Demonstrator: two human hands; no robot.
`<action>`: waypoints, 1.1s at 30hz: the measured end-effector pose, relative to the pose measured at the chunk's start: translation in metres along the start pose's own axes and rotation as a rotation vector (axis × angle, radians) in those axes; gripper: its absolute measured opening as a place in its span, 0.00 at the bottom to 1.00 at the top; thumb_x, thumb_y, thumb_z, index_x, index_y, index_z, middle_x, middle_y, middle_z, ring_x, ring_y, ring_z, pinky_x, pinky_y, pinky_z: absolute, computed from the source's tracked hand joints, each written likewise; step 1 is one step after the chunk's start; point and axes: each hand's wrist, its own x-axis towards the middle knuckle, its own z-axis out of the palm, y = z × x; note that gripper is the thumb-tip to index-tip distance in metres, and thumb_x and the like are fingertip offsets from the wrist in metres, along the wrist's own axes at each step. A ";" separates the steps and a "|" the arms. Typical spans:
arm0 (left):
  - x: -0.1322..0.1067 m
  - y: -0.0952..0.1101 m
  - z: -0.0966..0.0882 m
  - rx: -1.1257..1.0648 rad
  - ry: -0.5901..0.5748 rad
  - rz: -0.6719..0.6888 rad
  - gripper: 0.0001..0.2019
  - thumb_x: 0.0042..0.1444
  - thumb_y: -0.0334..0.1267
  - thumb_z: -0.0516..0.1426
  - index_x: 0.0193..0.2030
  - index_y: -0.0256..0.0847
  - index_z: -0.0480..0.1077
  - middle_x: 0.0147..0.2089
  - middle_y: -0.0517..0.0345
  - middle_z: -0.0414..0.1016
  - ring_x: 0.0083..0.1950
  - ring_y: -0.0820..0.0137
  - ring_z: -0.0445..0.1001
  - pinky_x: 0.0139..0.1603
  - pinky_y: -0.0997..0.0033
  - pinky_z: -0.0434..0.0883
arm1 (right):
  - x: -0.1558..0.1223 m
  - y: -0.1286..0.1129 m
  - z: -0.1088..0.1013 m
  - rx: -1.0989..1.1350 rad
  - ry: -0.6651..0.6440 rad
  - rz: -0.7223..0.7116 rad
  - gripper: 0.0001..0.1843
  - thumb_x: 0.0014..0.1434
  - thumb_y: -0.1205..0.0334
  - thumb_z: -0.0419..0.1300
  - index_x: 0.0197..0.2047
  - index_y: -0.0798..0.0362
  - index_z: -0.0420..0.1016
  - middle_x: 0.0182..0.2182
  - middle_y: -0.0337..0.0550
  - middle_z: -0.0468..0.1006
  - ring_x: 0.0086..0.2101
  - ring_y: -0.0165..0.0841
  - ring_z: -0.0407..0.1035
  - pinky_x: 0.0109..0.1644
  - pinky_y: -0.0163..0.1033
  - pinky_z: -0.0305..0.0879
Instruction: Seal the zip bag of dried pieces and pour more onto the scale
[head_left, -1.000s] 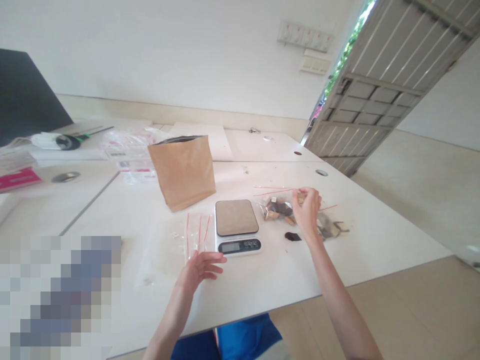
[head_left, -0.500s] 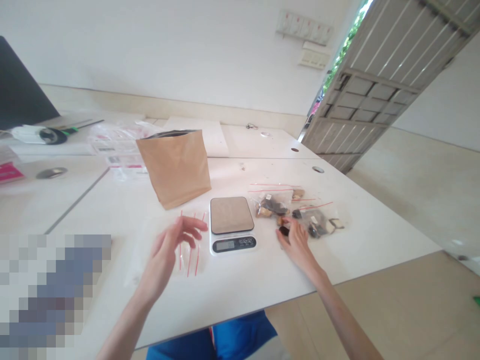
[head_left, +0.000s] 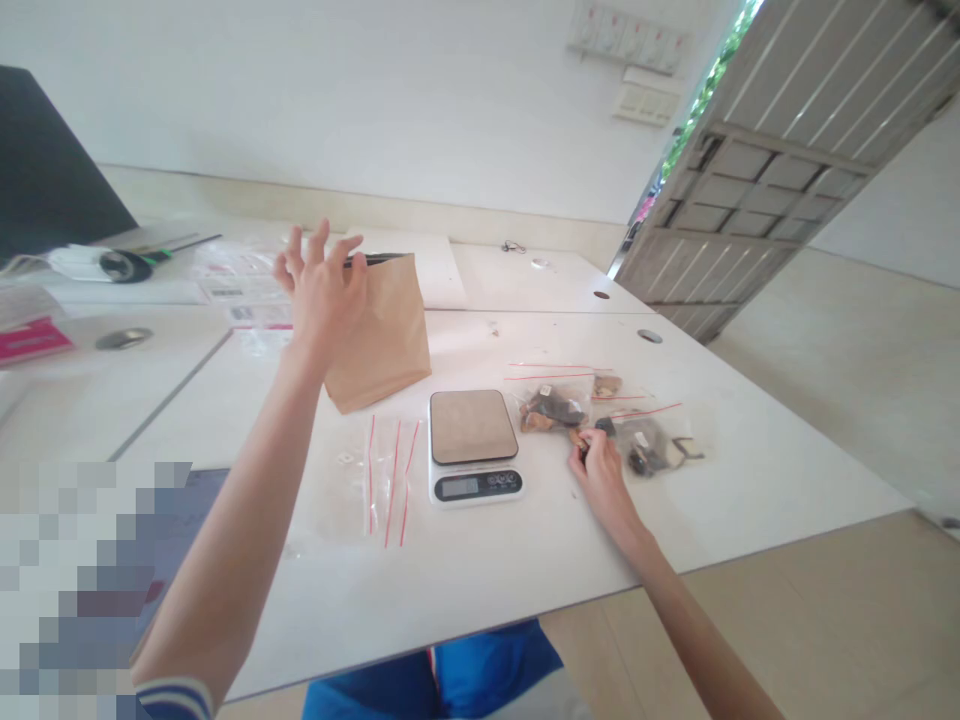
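My left hand [head_left: 321, 290] is raised with fingers spread at the top left edge of a standing brown paper bag [head_left: 386, 340]; it holds nothing. My right hand [head_left: 600, 472] rests on the white table [head_left: 525, 560] to the right of a small digital scale [head_left: 474, 444], its fingers pinched on a small dark piece [head_left: 583, 452]. Just beyond it lie clear zip bags filled with brown and dark pieces [head_left: 555, 408] [head_left: 654, 446]. Empty zip bags with red strips [head_left: 375, 480] lie left of the scale.
Plastic packets and labels [head_left: 240, 290] lie behind the paper bag. A dark monitor [head_left: 45, 170] and a pink pack [head_left: 34, 340] are at the far left. A barred metal door [head_left: 757, 180] stands at the right, past the table's edge.
My left hand rose from the empty zip bags up to the paper bag's top. My right hand dropped from the filled bags to the table and closed on the dark piece.
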 end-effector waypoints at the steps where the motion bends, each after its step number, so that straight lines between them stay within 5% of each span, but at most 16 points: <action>1: 0.001 -0.005 0.003 0.032 -0.029 -0.001 0.21 0.65 0.43 0.42 0.56 0.40 0.68 0.69 0.56 0.57 0.70 0.61 0.46 0.67 0.51 0.39 | -0.001 -0.002 -0.005 0.022 0.015 0.020 0.11 0.56 0.61 0.45 0.41 0.54 0.60 0.36 0.57 0.74 0.39 0.45 0.71 0.44 0.51 0.67; 4: -0.002 -0.013 0.005 0.111 -0.022 0.024 0.22 0.65 0.43 0.40 0.52 0.38 0.70 0.62 0.52 0.67 0.63 0.61 0.58 0.64 0.53 0.45 | -0.007 -0.017 -0.025 0.093 0.024 0.118 0.12 0.56 0.60 0.45 0.43 0.54 0.60 0.31 0.51 0.73 0.33 0.41 0.71 0.38 0.47 0.68; 8: -0.013 -0.007 0.001 0.100 0.080 -0.006 0.19 0.64 0.43 0.42 0.53 0.43 0.69 0.55 0.52 0.74 0.55 0.58 0.68 0.58 0.54 0.54 | 0.000 -0.062 -0.042 0.285 -0.211 0.149 0.13 0.56 0.60 0.48 0.45 0.53 0.61 0.26 0.39 0.70 0.23 0.33 0.66 0.30 0.38 0.65; 13: -0.021 0.011 -0.014 0.062 0.038 -0.125 0.20 0.60 0.39 0.49 0.59 0.44 0.64 0.55 0.49 0.74 0.59 0.57 0.69 0.58 0.55 0.59 | 0.038 -0.122 -0.007 0.459 -0.342 -0.101 0.11 0.59 0.64 0.49 0.46 0.53 0.63 0.32 0.41 0.73 0.28 0.31 0.68 0.35 0.38 0.66; 17: -0.025 0.014 -0.031 0.089 -0.076 -0.194 0.22 0.60 0.42 0.50 0.60 0.39 0.62 0.57 0.43 0.72 0.59 0.54 0.68 0.57 0.54 0.62 | 0.058 -0.141 0.017 0.296 -0.398 -0.363 0.11 0.64 0.63 0.50 0.47 0.52 0.68 0.43 0.49 0.75 0.45 0.38 0.69 0.50 0.46 0.65; 21: -0.026 0.011 -0.043 0.106 -0.203 -0.214 0.25 0.60 0.48 0.50 0.60 0.35 0.63 0.56 0.36 0.71 0.58 0.48 0.68 0.55 0.50 0.64 | 0.056 -0.120 0.016 0.105 -0.263 -0.327 0.18 0.67 0.57 0.46 0.56 0.48 0.68 0.58 0.52 0.67 0.58 0.42 0.60 0.59 0.54 0.58; 25: -0.027 0.012 -0.047 0.155 -0.256 -0.198 0.24 0.59 0.49 0.51 0.58 0.37 0.65 0.53 0.36 0.73 0.56 0.46 0.69 0.52 0.49 0.65 | 0.048 -0.065 0.014 -0.156 -0.138 -0.190 0.22 0.66 0.57 0.47 0.61 0.52 0.64 0.64 0.58 0.58 0.63 0.51 0.53 0.61 0.63 0.53; 29: -0.030 0.016 -0.049 0.202 -0.309 -0.160 0.22 0.59 0.50 0.49 0.54 0.39 0.68 0.49 0.38 0.75 0.51 0.47 0.71 0.49 0.50 0.66 | 0.052 -0.017 0.007 -0.203 -0.283 -0.230 0.24 0.64 0.57 0.49 0.63 0.49 0.62 0.65 0.55 0.57 0.63 0.49 0.54 0.61 0.60 0.56; 33: -0.032 0.013 -0.052 0.189 -0.330 -0.118 0.17 0.59 0.47 0.50 0.49 0.41 0.71 0.48 0.44 0.76 0.49 0.51 0.72 0.47 0.54 0.66 | 0.067 -0.031 -0.019 -0.194 -0.387 -0.213 0.21 0.62 0.59 0.55 0.58 0.48 0.69 0.63 0.55 0.62 0.63 0.52 0.55 0.62 0.64 0.52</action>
